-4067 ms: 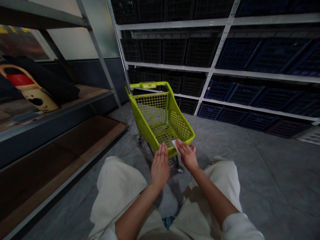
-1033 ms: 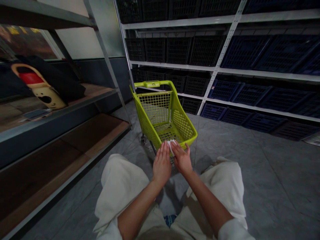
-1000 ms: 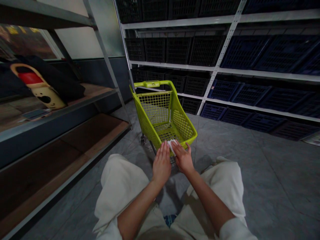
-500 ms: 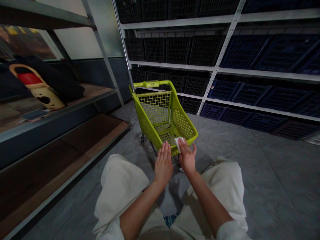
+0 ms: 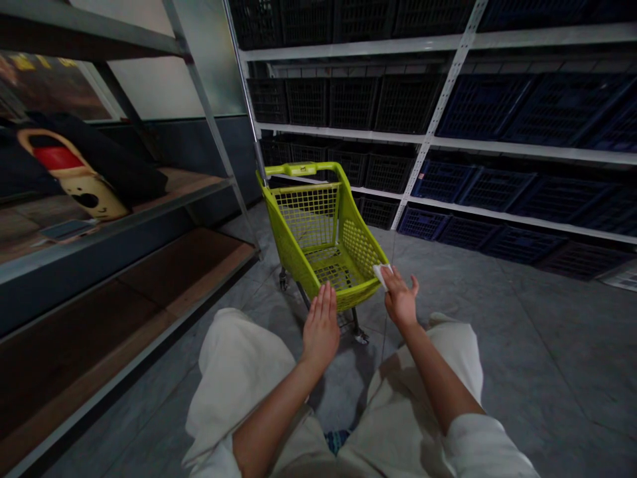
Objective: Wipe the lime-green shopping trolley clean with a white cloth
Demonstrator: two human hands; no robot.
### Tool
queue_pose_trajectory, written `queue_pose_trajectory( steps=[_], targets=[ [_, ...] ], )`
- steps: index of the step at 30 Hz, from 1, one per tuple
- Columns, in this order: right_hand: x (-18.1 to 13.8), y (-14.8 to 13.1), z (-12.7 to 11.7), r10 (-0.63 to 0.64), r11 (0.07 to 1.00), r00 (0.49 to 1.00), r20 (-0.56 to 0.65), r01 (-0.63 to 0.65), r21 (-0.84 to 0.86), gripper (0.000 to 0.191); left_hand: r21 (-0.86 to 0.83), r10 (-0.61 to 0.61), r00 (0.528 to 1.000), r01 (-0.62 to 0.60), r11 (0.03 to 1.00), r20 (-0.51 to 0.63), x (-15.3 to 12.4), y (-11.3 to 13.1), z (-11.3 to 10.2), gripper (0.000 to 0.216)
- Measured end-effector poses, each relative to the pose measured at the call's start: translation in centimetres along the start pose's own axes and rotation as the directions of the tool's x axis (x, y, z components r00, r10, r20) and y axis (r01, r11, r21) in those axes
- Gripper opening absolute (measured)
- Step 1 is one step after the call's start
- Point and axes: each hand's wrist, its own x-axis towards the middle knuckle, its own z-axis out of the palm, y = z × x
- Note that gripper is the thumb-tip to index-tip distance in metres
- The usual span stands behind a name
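Observation:
A small lime-green shopping cart (image 5: 355, 269) stands on the floor before my knees, its basket holding nothing. My left hand (image 5: 322, 325) lies with fingers stretched out flat at the near left corner of the cart's front rim. At the near right corner, my right hand (image 5: 401, 297) presses a folded white cloth or tissue (image 5: 382, 273) to the rim, with the thumb held away. The cart's wheels show below the basket, and a metal pole rises by its handle.
A metal shelf (image 5: 213, 186) on the left holds a bottle with a red band and face (image 5: 92, 192), a phone (image 5: 67, 230) and a dark bag. Behind the cart, white racks (image 5: 423, 139) carry rows of black crates (image 5: 353, 103) and blue crates (image 5: 482, 103). Grey floor tiles (image 5: 478, 305) surround the cart.
My right hand has slid right with the white cloth, from the middle of the front rim to its right corner. My left hand has stayed almost in place.

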Motion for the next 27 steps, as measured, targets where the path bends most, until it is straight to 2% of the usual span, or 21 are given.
queue_pose_trajectory(
  steps=[2, 5, 9, 12, 14, 16, 20, 22, 24, 27],
  targets=[
    [0.1, -0.1, 0.1, 0.061, 0.998, 0.998, -0.021, -0.062, -0.018, 0.069, 0.001, -0.001, 1.000, 0.001, 1.000, 0.003, 0.0, 0.2, 0.1, 0.088],
    [-0.5, -3.5, 0.6, 0.090, 0.996, 0.995, -0.053, -0.089, 0.019, 0.070, 0.010, -0.009, 1.000, 0.008, 1.000, 0.014, 0.0, 0.4, 0.2, 0.086],
    [-1.7, -9.9, 1.2, -0.082, 0.988, 0.997, 0.005, 0.081, 0.134, 0.069, 0.015, -0.004, 1.000, 0.004, 1.000, 0.020, 0.0, 0.4, 0.2, 0.085],
    [-2.0, -11.7, 1.0, -0.175, 0.972, 0.983, 0.063, 0.162, 0.169, 0.066, 0.033, -0.016, 1.000, 0.015, 0.999, 0.016, -0.2, 0.0, 0.2, 0.083],
    [-1.7, -10.7, 0.7, -0.238, 0.961, 0.967, 0.094, 0.221, 0.165, 0.067, 0.039, -0.010, 1.000, 0.009, 0.999, 0.016, -0.2, -0.2, 0.1, 0.083],
    [-1.3, -8.4, 0.3, -0.271, 0.957, 0.957, 0.105, 0.256, 0.138, 0.071, 0.030, 0.005, 1.000, -0.005, 1.000, 0.011, -0.2, -0.3, 0.0, 0.084],
    [-0.4, -2.6, -0.1, -0.143, 0.990, 0.989, 0.041, 0.142, 0.015, 0.076, 0.005, 0.004, 1.000, -0.004, 1.000, -0.015, -0.2, -0.2, -0.1, 0.087],
    [-0.2, -0.8, -0.1, -0.079, 0.997, 0.997, 0.007, 0.079, -0.015, 0.077, -0.004, 0.006, 1.000, -0.006, 1.000, -0.022, -0.2, 0.1, -0.1, 0.088],
    [-0.2, -0.7, 0.0, -0.026, 0.999, 1.000, -0.017, 0.026, -0.019, 0.076, -0.012, 0.003, 1.000, -0.003, 1.000, -0.027, -0.2, 0.3, 0.0, 0.089],
    [-0.7, -3.7, 0.3, 0.023, 1.000, 0.999, -0.040, -0.023, 0.005, 0.075, -0.018, -0.012, 1.000, 0.011, 1.000, -0.024, -0.2, 0.5, 0.2, 0.087]
  ],
)
